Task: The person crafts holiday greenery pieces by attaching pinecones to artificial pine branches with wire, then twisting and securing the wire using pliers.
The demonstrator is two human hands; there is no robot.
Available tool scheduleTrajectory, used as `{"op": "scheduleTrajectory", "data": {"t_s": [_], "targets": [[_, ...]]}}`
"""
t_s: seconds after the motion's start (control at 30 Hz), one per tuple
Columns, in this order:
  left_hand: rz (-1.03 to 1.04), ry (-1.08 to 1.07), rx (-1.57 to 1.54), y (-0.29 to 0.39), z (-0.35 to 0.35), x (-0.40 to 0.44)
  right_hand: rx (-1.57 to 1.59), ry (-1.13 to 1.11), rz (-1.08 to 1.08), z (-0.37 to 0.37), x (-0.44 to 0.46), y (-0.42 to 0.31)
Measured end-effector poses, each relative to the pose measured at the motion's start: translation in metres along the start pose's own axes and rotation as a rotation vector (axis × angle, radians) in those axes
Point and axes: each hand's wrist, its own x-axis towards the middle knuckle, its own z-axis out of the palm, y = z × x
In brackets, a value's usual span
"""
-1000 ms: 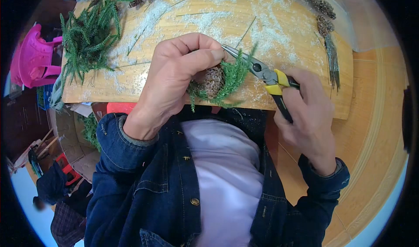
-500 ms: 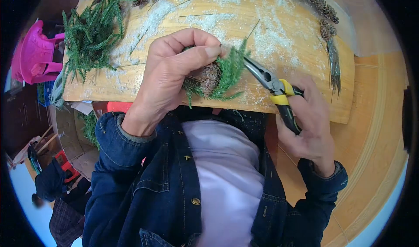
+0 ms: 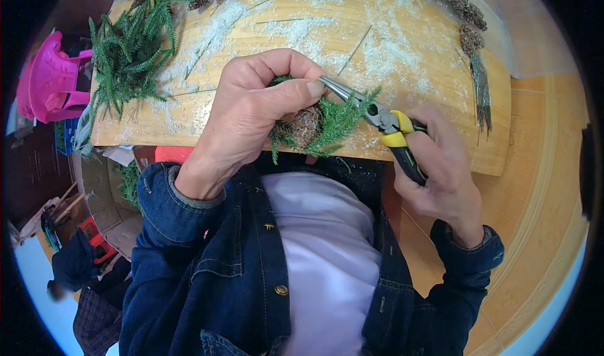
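My left hand point(image 3: 255, 98) is closed on a pine cone point(image 3: 306, 128) with green artificial sprigs point(image 3: 341, 122) fanned around it, thumb and forefinger pinched together at its top. The pliers point(image 3: 382, 117), with yellow and black handles, lie in the grip of my right hand point(image 3: 440, 167). Their silver nose reaches left across the sprigs, and its tip is at my left thumb and fingertip. Whether the jaws grip anything there is too small to tell. My left fingers hide part of the cone.
A heap of green sprigs point(image 3: 133, 54) lies on the left of the wooden table point(image 3: 251, 35). White granules and thin wires are scattered over it. At the right are pine cones point(image 3: 456, 4) and a wire bundle point(image 3: 480, 98). A pink chair point(image 3: 56, 79) stands beyond the left edge.
The pliers have moved left and up, their tip passing from beside the sprigs to my left fingertips. My left hand has shifted slightly down with the pine cone.
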Motion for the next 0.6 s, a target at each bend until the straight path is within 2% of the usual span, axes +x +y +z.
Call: {"op": "scheduleTrajectory", "data": {"t_s": [0.13, 0.27, 0.37, 0.4, 0.5, 0.6], "targets": [[-0.022, 0.021, 0.055, -0.003, -0.001, 0.001, -0.126, -0.041, -0.01, -0.001, 0.0, 0.0], [0.065, 0.013, 0.146, 0.003, 0.004, -0.003, 0.037, -0.031, 0.049, -0.004, -0.004, 0.005], [0.141, -0.055, 0.131, -0.001, -0.001, 0.0, 0.344, -0.021, 0.157, -0.015, -0.009, 0.008], [0.14, -0.055, 0.131, -0.002, -0.001, 0.0, 0.344, -0.021, 0.159, -0.016, -0.011, 0.008], [0.191, -0.127, 0.038, -0.004, -0.002, 0.001, 0.54, -0.124, 0.337, -0.016, -0.015, 0.009], [0.24, -0.11, 0.08, -0.006, -0.001, 0.0, 0.616, -0.185, 0.355, -0.017, -0.011, 0.008]]}}
